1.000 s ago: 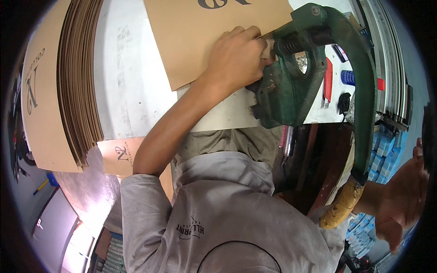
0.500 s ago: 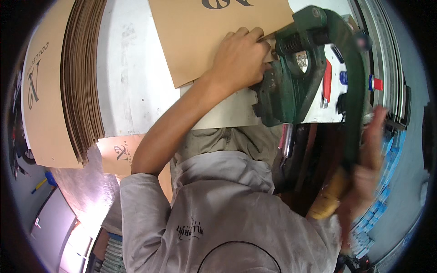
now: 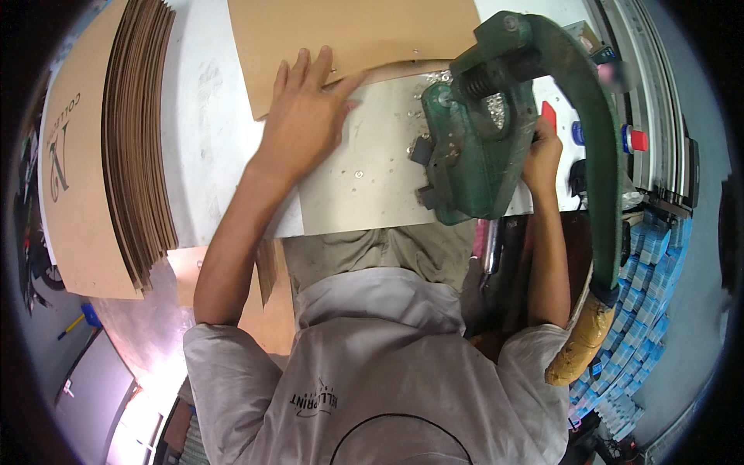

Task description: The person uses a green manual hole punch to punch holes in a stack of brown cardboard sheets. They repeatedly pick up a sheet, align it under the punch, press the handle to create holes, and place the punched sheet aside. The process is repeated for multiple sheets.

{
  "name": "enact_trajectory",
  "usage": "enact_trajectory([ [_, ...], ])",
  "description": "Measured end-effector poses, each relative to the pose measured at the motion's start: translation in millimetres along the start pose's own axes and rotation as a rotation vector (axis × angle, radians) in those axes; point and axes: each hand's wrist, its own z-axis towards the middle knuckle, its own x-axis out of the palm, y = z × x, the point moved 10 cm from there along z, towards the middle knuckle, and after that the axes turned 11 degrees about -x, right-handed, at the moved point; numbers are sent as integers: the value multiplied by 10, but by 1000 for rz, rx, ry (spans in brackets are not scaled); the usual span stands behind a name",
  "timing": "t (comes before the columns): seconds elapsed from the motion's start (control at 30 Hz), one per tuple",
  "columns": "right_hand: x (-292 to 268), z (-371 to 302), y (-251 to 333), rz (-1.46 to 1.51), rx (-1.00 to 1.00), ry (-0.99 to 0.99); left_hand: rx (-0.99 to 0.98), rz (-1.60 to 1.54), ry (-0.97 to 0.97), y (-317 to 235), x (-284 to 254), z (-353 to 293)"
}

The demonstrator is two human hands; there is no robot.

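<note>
Now, in the head view, the left hand (image 3: 302,128) has slid left from the green metal press (image 3: 477,163), lying unclenched on the near edge of the smooth brown paper piece (image 3: 356,35). The right hand (image 3: 545,155) has quit the curved lever (image 3: 604,178), leaving it unattended; its grip is hidden behind the press. Shiny rings (image 3: 358,174) dot the pale board (image 3: 364,205).

Press (image 3: 477,182) at two o'clock: painted metal is showing scuffs. Handle (image 3: 608,293) at four: wrinkled tape (image 3: 577,358) is gleaming. Sheet (image 3: 349,31) at twelve: paper is looking smooth, matt. Shirt (image 3: 418,341) at six: matt cloth is creasing.
</note>
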Motion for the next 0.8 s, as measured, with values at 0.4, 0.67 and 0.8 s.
enact_trajectory([
  [0.4, 391, 305, 511, 368, -218, 64, -54, -291, 246, 265, -51, 295],
  [0.67, 678, 261, 338, 575, -99, 123, 38, -254, 71, 255, -77, 262],
  [0.8, 510, 320, 256, 356, -151, 119, 33, -311, 18, 143, -53, 303],
])
